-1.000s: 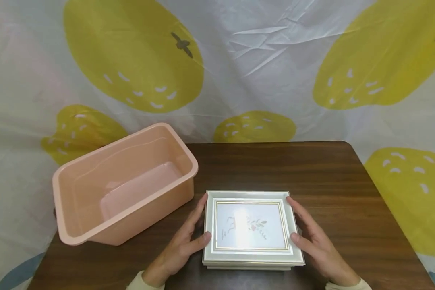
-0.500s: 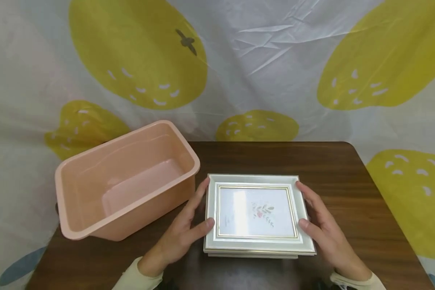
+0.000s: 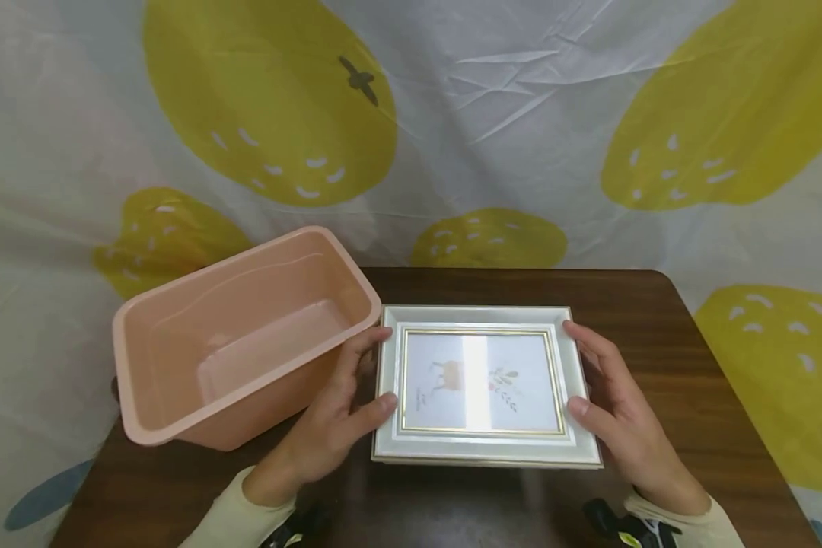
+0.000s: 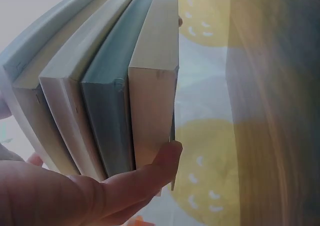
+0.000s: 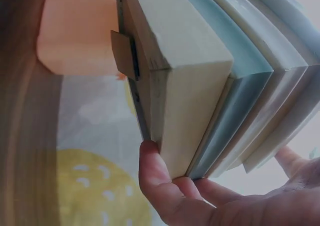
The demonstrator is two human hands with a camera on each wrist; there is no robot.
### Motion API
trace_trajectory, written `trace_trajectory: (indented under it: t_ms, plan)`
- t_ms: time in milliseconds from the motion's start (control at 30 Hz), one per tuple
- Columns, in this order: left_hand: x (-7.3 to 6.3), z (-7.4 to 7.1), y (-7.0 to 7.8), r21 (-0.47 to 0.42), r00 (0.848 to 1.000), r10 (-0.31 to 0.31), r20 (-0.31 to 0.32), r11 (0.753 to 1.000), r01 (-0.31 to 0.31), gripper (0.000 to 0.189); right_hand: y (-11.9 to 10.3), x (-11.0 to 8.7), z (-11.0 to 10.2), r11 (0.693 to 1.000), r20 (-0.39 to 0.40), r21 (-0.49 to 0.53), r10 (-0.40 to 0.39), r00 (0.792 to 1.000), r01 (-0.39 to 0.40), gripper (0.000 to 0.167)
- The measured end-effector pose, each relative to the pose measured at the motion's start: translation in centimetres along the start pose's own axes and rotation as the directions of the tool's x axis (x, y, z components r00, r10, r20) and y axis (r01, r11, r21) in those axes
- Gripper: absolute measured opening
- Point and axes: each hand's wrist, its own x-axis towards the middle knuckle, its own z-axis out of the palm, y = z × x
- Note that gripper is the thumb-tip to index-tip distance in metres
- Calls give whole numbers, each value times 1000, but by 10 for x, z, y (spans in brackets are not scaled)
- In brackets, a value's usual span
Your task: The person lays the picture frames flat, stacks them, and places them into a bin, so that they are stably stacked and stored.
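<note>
A stack of several picture frames is held level between both hands, raised off the table. Uppermost is a silvery-white picture frame (image 3: pixel 476 449) with gold inner lines and a faint animal-and-leaf print, partly whitened by glare. My left hand (image 3: pixel 318 434) grips the left side, thumb at the top edge and fingers along the side. On the opposite side, my right hand (image 3: pixel 626 430) holds the stack in the same way. Seen from the left wrist, a teal frame (image 4: pixel 112 121) lies above a beige frame (image 4: pixel 152 106). A brown stand flap (image 5: pixel 125 56) shows underneath from the right wrist.
To the left stands a pink plastic bin (image 3: pixel 246 418), nothing visible in it, its near right corner close to the stack. The dark wooden table (image 3: pixel 664 365) extends to the right. Behind it hangs a white cloth (image 3: pixel 507 137) printed with yellow lemons.
Both hands have raised the stack of picture frames, moving it up and away from the body. In the last half second it has also shifted slightly left, towards the bin.
</note>
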Motion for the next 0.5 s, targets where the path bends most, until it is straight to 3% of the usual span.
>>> trace_trajectory:
  t_ms: [167,500]
  plan:
    - [3,-6,15,-3,1000,1,-14,1000,-1,66,-17,14,1,1000,-9,-13,-13,1000,13,77]
    - [17,-32,58,-66,999,31,-40,997,-33,67,-54,60,7,996,30,86,-33,999,31,77]
